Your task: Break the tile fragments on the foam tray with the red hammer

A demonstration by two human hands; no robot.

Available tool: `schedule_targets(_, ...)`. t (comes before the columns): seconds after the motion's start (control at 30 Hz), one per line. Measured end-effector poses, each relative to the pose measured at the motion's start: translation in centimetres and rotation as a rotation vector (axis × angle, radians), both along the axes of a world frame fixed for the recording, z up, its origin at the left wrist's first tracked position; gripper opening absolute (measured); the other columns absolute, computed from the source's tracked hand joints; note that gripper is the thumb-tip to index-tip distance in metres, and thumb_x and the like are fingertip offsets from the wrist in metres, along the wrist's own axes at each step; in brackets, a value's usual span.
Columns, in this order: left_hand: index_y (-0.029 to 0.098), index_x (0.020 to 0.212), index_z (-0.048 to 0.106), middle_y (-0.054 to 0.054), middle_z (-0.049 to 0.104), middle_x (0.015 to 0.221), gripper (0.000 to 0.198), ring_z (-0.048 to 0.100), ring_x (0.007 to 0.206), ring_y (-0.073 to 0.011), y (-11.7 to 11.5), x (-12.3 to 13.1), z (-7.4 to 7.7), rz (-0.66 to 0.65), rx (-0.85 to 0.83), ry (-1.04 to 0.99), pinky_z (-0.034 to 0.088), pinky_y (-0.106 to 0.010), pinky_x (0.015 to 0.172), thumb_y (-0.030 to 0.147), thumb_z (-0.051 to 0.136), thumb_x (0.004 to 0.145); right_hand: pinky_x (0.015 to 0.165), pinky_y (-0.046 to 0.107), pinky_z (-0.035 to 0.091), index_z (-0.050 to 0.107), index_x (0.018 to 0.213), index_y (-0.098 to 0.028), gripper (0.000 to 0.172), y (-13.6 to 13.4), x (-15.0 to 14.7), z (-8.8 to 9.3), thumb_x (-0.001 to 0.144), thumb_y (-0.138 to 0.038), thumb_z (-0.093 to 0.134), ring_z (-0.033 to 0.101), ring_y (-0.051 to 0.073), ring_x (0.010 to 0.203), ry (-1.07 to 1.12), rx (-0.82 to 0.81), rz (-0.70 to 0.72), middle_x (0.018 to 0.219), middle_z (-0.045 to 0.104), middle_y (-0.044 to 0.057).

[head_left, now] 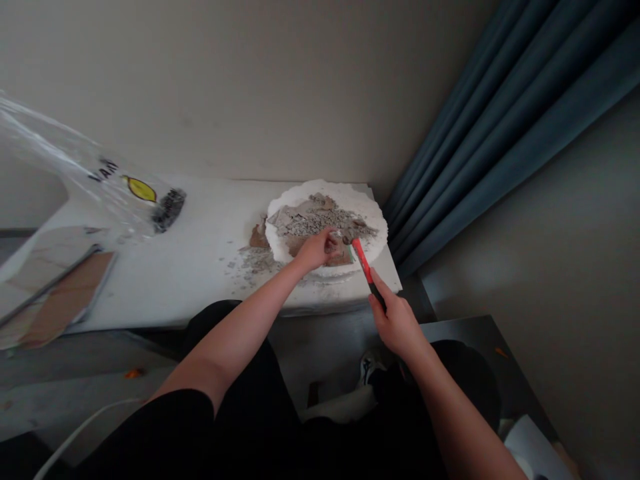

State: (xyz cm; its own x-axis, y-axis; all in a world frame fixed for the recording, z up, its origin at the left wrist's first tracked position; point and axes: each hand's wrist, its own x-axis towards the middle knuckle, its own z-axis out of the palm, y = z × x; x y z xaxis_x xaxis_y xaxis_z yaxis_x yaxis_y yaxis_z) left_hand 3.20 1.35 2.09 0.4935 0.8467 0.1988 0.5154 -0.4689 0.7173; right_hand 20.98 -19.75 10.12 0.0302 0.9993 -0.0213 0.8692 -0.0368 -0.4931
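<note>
My right hand (400, 323) is wrapped around the black grip of a hammer (362, 257) with a red upper handle. Its small head is low over the rubble, close to my left fingertips. My left hand (316, 251) rests at the front of the heap with its fingers curled in; what they hold is too small to make out. Crumbled grey-brown rubble (320, 219) covers much of a round white tray (379, 230) with an uneven rim. A flat brownish piece (340, 259) lies under and beside my left hand.
The tray stands on a white table (200, 267), with loose crumbs and a brown chunk (259, 235) on its left. Farther left are a clear plastic bag (125, 193) with a yellow print and a brown board (70, 300). Blue curtains (480, 120) hang at the right.
</note>
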Motion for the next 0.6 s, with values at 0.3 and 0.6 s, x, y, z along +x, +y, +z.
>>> schedule_targets(0.3, 0.015, 0.09, 0.065, -0.004, 0.07, 0.084, 0.026, 0.062, 0.075, -0.0147, -0.7, -3.1, 2.3, -0.109, -0.096, -0.139, 0.051, -0.028, 0.073, 0.04, 0.061, 0.081, 0.073, 0.035, 0.05, 0.027, 0.156, -0.022, 0.059, 0.1, -0.3, -0.2, 0.098, -0.029, 0.038, 0.071, 0.03, 0.082, -0.087, -0.029, -0.03, 0.09, 0.075, 0.011)
schedule_targets(0.6, 0.024, 0.084, 0.074, -0.004, 0.075, 0.078, 0.023, 0.064, 0.063, -0.0131, -2.9, -7.6, 2.2, -0.592, -0.615, 0.434, 0.045, -0.021, 0.055, 0.044, 0.066, 0.076, 0.072, 0.035, 0.049, 0.029, 0.156, -0.022, 0.058, 0.0, -0.4, -0.7, 0.098, -0.028, 0.038, 0.07, 0.029, 0.079, -0.116, -0.056, -0.018, 0.088, 0.075, 0.011)
